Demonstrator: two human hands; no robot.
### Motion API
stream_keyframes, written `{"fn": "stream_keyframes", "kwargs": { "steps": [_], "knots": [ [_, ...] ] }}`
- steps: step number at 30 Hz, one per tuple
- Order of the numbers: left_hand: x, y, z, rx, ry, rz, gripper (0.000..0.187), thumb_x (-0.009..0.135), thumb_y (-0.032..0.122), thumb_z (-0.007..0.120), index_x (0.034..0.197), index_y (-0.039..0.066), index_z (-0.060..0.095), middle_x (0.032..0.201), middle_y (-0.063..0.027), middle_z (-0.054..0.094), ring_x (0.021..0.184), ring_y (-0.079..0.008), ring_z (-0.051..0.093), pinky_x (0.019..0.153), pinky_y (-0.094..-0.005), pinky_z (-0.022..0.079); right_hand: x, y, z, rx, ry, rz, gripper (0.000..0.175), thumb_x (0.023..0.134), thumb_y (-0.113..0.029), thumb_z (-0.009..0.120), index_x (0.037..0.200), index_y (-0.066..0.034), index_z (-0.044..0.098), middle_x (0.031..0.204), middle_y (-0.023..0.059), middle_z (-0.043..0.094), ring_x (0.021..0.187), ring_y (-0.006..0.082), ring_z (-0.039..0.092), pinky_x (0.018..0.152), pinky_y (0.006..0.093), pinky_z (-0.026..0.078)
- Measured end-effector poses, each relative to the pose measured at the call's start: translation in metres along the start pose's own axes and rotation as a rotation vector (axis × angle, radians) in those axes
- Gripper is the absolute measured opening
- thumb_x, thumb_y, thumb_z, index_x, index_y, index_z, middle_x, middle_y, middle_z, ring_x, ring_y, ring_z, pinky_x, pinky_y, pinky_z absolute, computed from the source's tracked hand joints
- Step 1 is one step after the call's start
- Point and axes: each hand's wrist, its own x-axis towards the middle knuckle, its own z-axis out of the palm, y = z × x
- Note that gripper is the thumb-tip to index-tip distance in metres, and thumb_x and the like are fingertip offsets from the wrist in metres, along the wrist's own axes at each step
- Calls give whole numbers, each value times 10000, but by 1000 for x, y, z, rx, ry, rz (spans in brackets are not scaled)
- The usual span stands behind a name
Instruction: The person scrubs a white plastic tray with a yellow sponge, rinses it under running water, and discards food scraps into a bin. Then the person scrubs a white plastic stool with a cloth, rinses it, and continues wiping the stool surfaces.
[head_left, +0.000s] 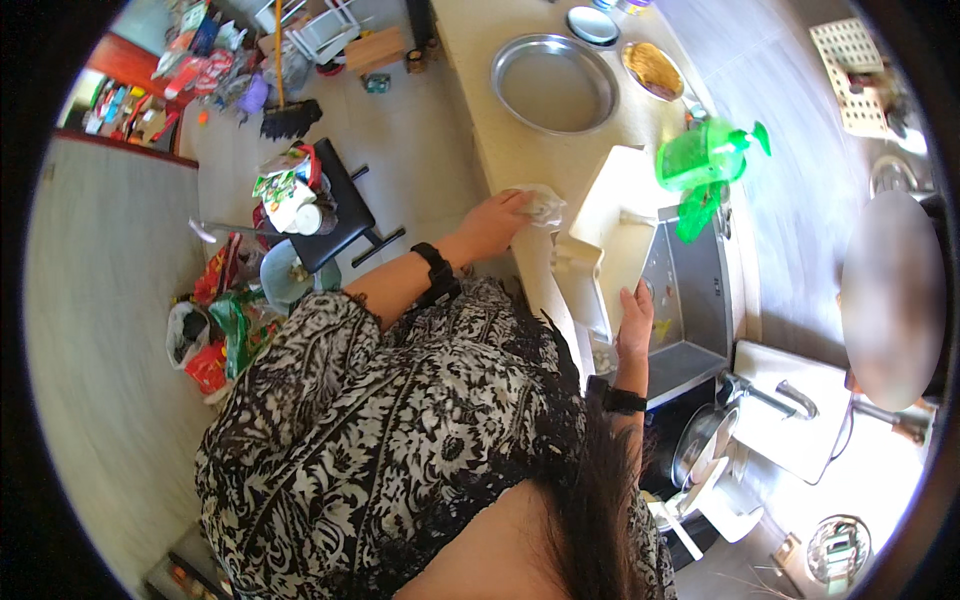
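Note:
My left hand is over the edge of the beige counter, its fingers closed on a crumpled clear plastic bag or wrap. My right hand grips the lower right rim of a cream plastic bin. The bin is tilted and straddles the counter edge and the near part of a steel sink. Part of the sink is hidden behind it. A green pump bottle stands past the bin's far corner, with a bright green plastic piece hanging below it.
A round steel pan, a bowl with yellow food and a small lidded dish sit farther along the counter. Pots and dishes crowd beyond the sink. A black stool, a bucket and a broom are on the floor.

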Motion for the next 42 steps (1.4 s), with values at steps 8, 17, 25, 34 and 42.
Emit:
{"fn": "stream_keyframes", "kwargs": {
  "steps": [8, 17, 25, 34, 42],
  "knots": [
    [-63, 4, -7, -105, 161, -160, 159, 786, 49, 607, 924, 82, 680, 1221, -139, 517, 1155, -329, 477, 961, -433, 435, 54, 10, 33, -390, 164, -71, 385, 925, -76, 508, 1278, 61, 434, 1099, 145, 588, 961, 214, 597, 719, 325, 521],
    [-367, 10, 15, -261, -94, -1110, 175, 879, 140, 554, 980, 41, 658, 970, -160, 596, 1030, -373, 528, 913, -464, 439, 38, 5, 22, -308, 396, 179, 498, 972, -422, 461, 1256, -13, 436, 1125, 150, 535, 857, 235, 587, 655, 311, 512],
    [-521, -136, -8, -274, -285, -1827, 370, 860, 95, 571, 1229, 69, 589, 1275, -217, 494, 1160, -400, 461, 939, -529, 439, -37, -10, 67, -732, 530, 161, 540, 979, -458, 402, 1334, -51, 404, 1189, 152, 508, 1064, 277, 527, 891, 416, 465],
    [-642, -354, 77, -268, -386, -1848, 391, 912, 138, 556, 1301, 99, 530, 1386, -181, 415, 1278, -383, 388, 1012, -498, 428, -107, 96, 188, -1432, 449, 269, 451, 981, -375, 412, 1259, -20, 437, 1135, 163, 519, 1021, 289, 527, 874, 412, 458],
    [-711, -431, 204, -40, -584, -1755, 517, 884, 311, 627, 1346, 111, 507, 1501, -138, 326, 1350, -361, 328, 1050, -525, 360, -138, 170, 219, -1724, 399, 310, 376, 983, -302, 420, 1192, 7, 466, 1087, 173, 530, 983, 299, 527, 859, 409, 452]
  ]
}}
